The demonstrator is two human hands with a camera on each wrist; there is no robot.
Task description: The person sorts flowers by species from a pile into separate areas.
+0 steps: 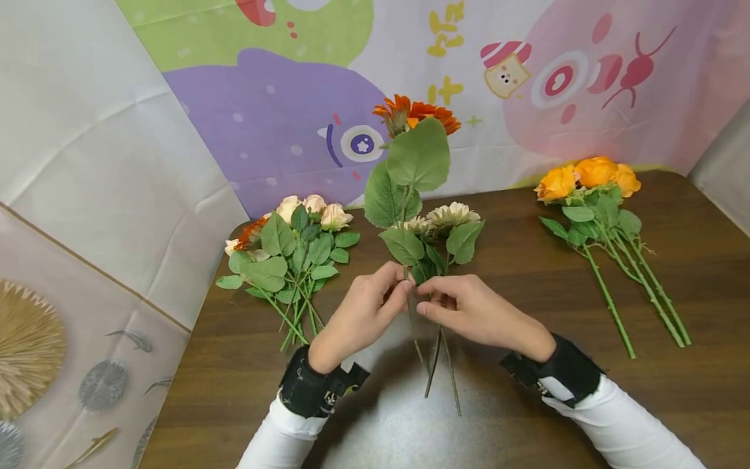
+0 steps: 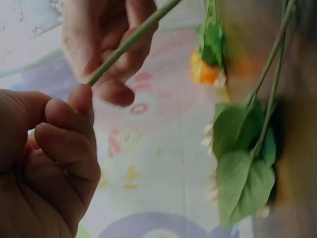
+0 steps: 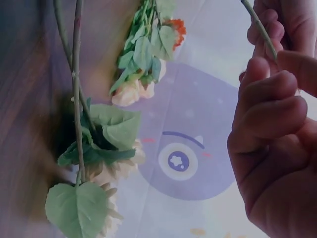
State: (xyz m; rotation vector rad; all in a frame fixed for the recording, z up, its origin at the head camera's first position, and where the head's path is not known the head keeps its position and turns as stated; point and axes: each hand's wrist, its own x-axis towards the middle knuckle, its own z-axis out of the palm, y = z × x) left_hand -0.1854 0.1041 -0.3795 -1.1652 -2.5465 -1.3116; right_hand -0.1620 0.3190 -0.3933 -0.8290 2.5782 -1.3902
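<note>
My left hand (image 1: 369,306) pinches the thin green stem (image 2: 133,39) of an upright artificial flower between thumb and fingertips. Its orange blooms (image 1: 436,117) stand at the top, with large green leaves (image 1: 418,156) below them. Close beside the stem is my right hand (image 1: 477,306), its fingers bent and its thumb apart from the index finger. In the right wrist view, the right fingertips (image 3: 277,84) are right by the left hand (image 3: 297,29). Behind both hands, cream flowers (image 1: 454,215) lie on the table, their crossed stems (image 3: 77,74) pointing toward me.
On the left of the brown table (image 1: 644,404) lies a bunch of pale peach roses (image 1: 334,217) with an orange flower (image 1: 253,233) among them. Several yellow-orange roses (image 1: 596,171) lie at the right. A cartoon-printed cloth (image 1: 281,130) hangs behind the table.
</note>
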